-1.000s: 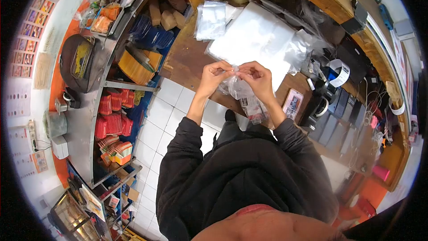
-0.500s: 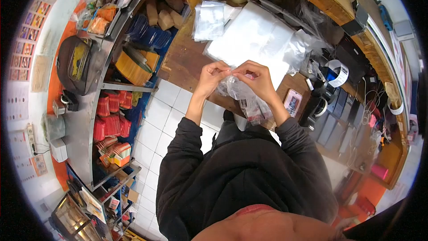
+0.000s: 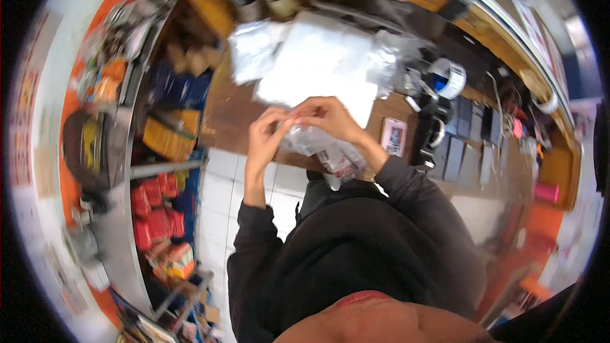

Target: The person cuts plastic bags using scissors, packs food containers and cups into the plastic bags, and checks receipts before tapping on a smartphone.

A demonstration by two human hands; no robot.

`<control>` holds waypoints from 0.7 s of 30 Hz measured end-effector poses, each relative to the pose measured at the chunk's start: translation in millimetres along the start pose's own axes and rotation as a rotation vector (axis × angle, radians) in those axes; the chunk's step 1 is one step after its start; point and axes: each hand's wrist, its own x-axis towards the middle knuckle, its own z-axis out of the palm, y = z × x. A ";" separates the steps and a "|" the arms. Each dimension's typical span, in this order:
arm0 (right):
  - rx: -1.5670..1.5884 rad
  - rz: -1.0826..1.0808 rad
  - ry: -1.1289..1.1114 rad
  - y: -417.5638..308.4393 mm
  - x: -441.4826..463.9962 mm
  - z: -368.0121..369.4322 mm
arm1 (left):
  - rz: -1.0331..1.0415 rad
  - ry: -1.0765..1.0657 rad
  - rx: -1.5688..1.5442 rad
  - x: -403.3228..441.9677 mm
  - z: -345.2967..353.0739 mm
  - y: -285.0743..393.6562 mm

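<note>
Both hands meet over the near edge of a brown table [image 3: 219, 111]. My left hand [image 3: 265, 134] pinches the gathered top of a clear plastic bag [image 3: 308, 141]. Close beside it, my right hand [image 3: 325, 116] pinches the same top, its fingertips against those of the left. The bag hangs down toward my body, with small printed packets [image 3: 340, 160] showing through it. Behind the hands lies a stack of clear plastic sheets or bags [image 3: 321, 57]. A phone with a pink edge [image 3: 394, 136] lies to the right.
Smaller clear packets [image 3: 252, 51] lie at the back left, and crumpled plastic [image 3: 386, 57] at the back right. A white roll [image 3: 452, 79] and several dark boxes [image 3: 452, 160] stand to the right. Left shelves hold red packets [image 3: 152, 227] and yellow envelopes [image 3: 170, 136].
The view has turned and blurred, so the table and shelves appear shifted. Both hands appear further left in view, still together at the bag's top.
</note>
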 end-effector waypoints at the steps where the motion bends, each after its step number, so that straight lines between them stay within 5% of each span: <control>1: -0.025 -0.018 -0.005 0.0 -0.1 -0.1 | 0.045 0.027 0.022 -1.6 3.8 1.7; 8: 0.129 -0.142 0.024 12.0 -2.4 1.0 | 0.175 0.195 0.366 -11.5 26.6 10.9; 16: -0.348 -0.368 0.246 10.9 -8.1 14.0 | 0.204 0.389 0.635 -13.7 63.8 2.6; 21: -0.163 -0.238 0.410 6.2 -0.5 16.0 | 0.308 0.446 0.988 -10.0 66.1 -11.5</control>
